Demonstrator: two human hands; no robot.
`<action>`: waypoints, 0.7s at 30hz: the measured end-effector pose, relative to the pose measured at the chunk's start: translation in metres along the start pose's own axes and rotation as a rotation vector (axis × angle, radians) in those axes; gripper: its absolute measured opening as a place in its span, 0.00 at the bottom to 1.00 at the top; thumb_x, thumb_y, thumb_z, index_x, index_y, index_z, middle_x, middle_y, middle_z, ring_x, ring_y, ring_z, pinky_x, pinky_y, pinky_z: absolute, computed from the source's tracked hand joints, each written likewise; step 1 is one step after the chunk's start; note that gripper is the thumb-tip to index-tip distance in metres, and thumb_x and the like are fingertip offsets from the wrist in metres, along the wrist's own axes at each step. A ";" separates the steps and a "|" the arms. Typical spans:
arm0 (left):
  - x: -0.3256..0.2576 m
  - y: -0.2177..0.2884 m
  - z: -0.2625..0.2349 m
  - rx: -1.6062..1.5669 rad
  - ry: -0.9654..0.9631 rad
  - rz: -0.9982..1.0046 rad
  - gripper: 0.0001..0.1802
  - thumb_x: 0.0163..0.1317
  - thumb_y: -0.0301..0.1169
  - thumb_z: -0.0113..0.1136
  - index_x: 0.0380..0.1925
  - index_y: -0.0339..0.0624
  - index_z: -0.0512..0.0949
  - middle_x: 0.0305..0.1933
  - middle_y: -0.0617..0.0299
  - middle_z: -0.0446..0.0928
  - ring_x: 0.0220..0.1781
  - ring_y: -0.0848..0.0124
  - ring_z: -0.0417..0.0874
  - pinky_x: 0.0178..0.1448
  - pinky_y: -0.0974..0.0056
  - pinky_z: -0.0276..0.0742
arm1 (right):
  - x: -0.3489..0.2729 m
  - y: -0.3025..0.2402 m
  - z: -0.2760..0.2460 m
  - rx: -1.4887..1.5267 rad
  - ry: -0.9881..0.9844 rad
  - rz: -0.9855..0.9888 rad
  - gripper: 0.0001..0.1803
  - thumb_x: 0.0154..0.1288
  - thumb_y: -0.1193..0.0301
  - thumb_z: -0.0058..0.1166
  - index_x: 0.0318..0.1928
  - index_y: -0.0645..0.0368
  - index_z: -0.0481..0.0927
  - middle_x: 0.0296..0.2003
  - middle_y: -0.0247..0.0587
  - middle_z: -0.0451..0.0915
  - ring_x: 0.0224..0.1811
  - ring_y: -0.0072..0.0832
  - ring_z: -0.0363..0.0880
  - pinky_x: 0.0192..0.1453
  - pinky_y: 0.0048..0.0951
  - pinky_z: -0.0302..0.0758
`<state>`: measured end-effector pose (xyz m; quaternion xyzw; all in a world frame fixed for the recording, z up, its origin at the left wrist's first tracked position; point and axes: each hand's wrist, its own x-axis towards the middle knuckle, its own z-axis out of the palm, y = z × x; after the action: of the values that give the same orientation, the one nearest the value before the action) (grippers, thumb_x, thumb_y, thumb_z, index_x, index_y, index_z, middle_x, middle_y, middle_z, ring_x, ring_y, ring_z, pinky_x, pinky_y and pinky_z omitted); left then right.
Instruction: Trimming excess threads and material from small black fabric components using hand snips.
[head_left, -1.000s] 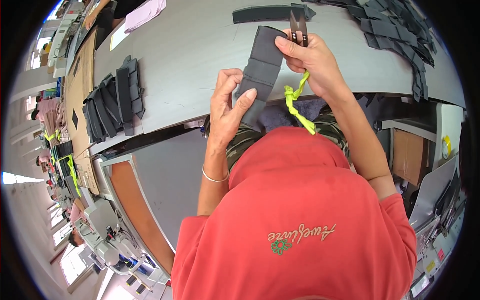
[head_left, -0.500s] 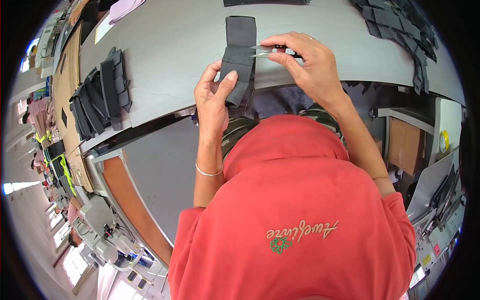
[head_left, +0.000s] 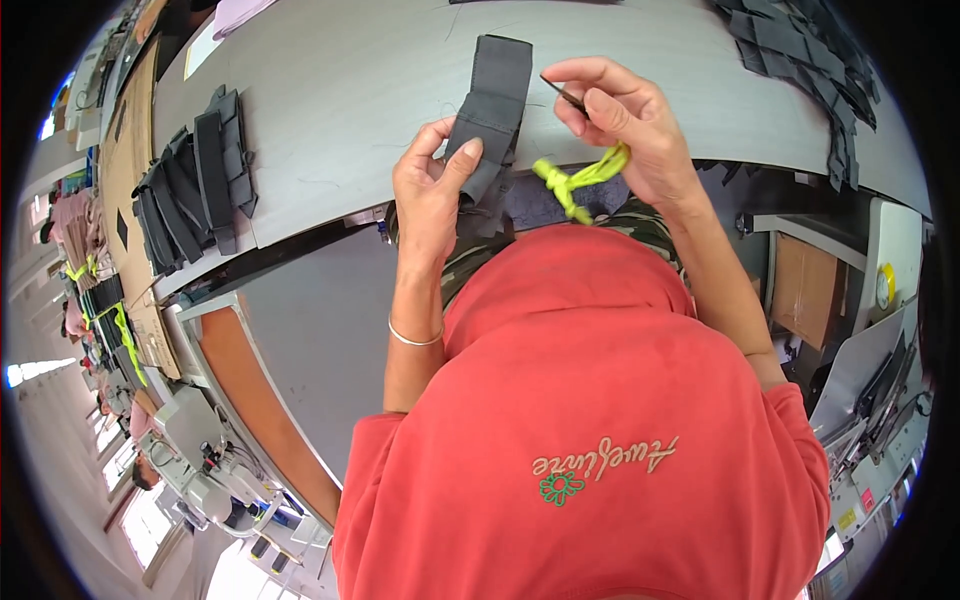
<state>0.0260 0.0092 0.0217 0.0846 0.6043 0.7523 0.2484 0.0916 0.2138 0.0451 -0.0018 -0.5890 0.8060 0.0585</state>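
My left hand [head_left: 428,195] grips a folded dark grey fabric piece [head_left: 500,72], thumb on top and fingers behind, near the front edge of the table. The piece stands up from the hand, with a seam across its middle. To its right, my right hand [head_left: 640,125] is closed around thread snips [head_left: 566,95], whose dark tips point up and left, apart from the fabric. A knotted neon-yellow cord [head_left: 568,183] dangles below that hand. Most of the snips is hidden by my fingers.
On the light grey table [head_left: 350,95], a stack of dark fabric pieces [head_left: 195,185] lies at the left. A larger heap of dark pieces [head_left: 800,70] hangs over the right edge. A cardboard box [head_left: 805,290] stands below at the right. Sewing machines [head_left: 200,455] are at the lower left.
The snips have moved off the fabric's right edge and turned in my right hand, and the yellow cord now shows. My left hand has shifted the fabric slightly right, tilting it.
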 end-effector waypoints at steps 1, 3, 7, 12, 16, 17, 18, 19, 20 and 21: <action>0.001 0.000 0.000 0.000 -0.001 0.000 0.16 0.62 0.25 0.62 0.49 0.31 0.75 0.42 0.60 0.80 0.42 0.76 0.79 0.47 0.70 0.76 | -0.001 -0.001 -0.005 -0.001 -0.022 -0.020 0.11 0.66 0.69 0.54 0.46 0.60 0.82 0.38 0.27 0.79 0.36 0.15 0.70 0.43 0.19 0.69; 0.001 0.001 -0.001 -0.011 0.006 -0.008 0.15 0.62 0.25 0.62 0.48 0.31 0.75 0.42 0.60 0.80 0.42 0.76 0.79 0.47 0.70 0.76 | -0.002 0.004 -0.009 -0.167 -0.003 -0.039 0.11 0.65 0.70 0.55 0.46 0.59 0.83 0.36 0.28 0.80 0.35 0.16 0.72 0.42 0.20 0.70; 0.003 0.004 0.000 -0.025 -0.015 -0.012 0.15 0.62 0.25 0.62 0.47 0.31 0.75 0.42 0.60 0.80 0.41 0.76 0.79 0.47 0.70 0.76 | -0.006 0.011 -0.008 -0.640 0.063 -0.123 0.10 0.61 0.71 0.58 0.43 0.56 0.83 0.33 0.34 0.84 0.33 0.23 0.79 0.40 0.23 0.74; 0.002 0.004 0.004 -0.012 -0.015 0.005 0.15 0.62 0.25 0.62 0.47 0.32 0.75 0.41 0.60 0.81 0.40 0.76 0.80 0.46 0.70 0.76 | -0.007 0.009 0.000 -0.851 0.129 -0.165 0.07 0.59 0.70 0.59 0.38 0.52 0.84 0.32 0.33 0.84 0.34 0.30 0.81 0.38 0.28 0.76; 0.001 0.005 0.004 -0.006 -0.031 0.011 0.15 0.62 0.25 0.62 0.47 0.32 0.75 0.41 0.60 0.81 0.40 0.76 0.80 0.46 0.70 0.76 | -0.008 0.006 0.007 -0.869 0.114 -0.154 0.07 0.60 0.73 0.57 0.39 0.58 0.83 0.31 0.34 0.83 0.34 0.26 0.79 0.42 0.24 0.73; 0.001 0.005 0.004 -0.016 -0.030 0.002 0.15 0.62 0.25 0.62 0.48 0.32 0.75 0.41 0.60 0.81 0.40 0.76 0.80 0.46 0.70 0.76 | -0.008 0.008 0.008 -0.903 0.114 -0.187 0.07 0.60 0.73 0.58 0.38 0.58 0.83 0.31 0.34 0.82 0.34 0.26 0.79 0.41 0.24 0.73; 0.000 0.005 0.004 -0.026 -0.029 -0.006 0.15 0.62 0.25 0.63 0.48 0.32 0.75 0.41 0.59 0.81 0.40 0.76 0.80 0.46 0.70 0.76 | -0.009 0.009 0.008 -0.938 0.113 -0.219 0.06 0.60 0.72 0.58 0.38 0.58 0.83 0.31 0.34 0.82 0.34 0.26 0.79 0.41 0.24 0.73; 0.000 0.005 0.005 -0.026 -0.027 -0.005 0.15 0.62 0.25 0.63 0.48 0.32 0.75 0.41 0.59 0.81 0.40 0.76 0.80 0.46 0.70 0.76 | -0.009 0.008 0.008 -0.937 0.111 -0.219 0.06 0.60 0.72 0.58 0.38 0.58 0.83 0.31 0.34 0.82 0.34 0.26 0.79 0.41 0.24 0.73; -0.001 0.004 0.005 -0.015 -0.025 -0.014 0.14 0.61 0.25 0.63 0.46 0.32 0.76 0.41 0.61 0.80 0.40 0.77 0.79 0.45 0.70 0.76 | -0.010 0.007 0.008 -0.926 0.124 -0.174 0.07 0.60 0.72 0.58 0.38 0.58 0.83 0.31 0.33 0.82 0.33 0.25 0.78 0.41 0.24 0.73; -0.002 0.004 0.006 -0.004 -0.023 -0.022 0.13 0.61 0.24 0.63 0.45 0.32 0.76 0.40 0.63 0.79 0.40 0.78 0.78 0.45 0.71 0.75 | -0.010 0.006 0.008 -0.914 0.137 -0.129 0.07 0.60 0.71 0.58 0.38 0.57 0.83 0.31 0.33 0.82 0.33 0.25 0.78 0.41 0.24 0.72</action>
<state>0.0288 0.0126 0.0275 0.0860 0.6008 0.7497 0.2638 0.1006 0.2030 0.0412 -0.0440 -0.8775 0.4566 0.1402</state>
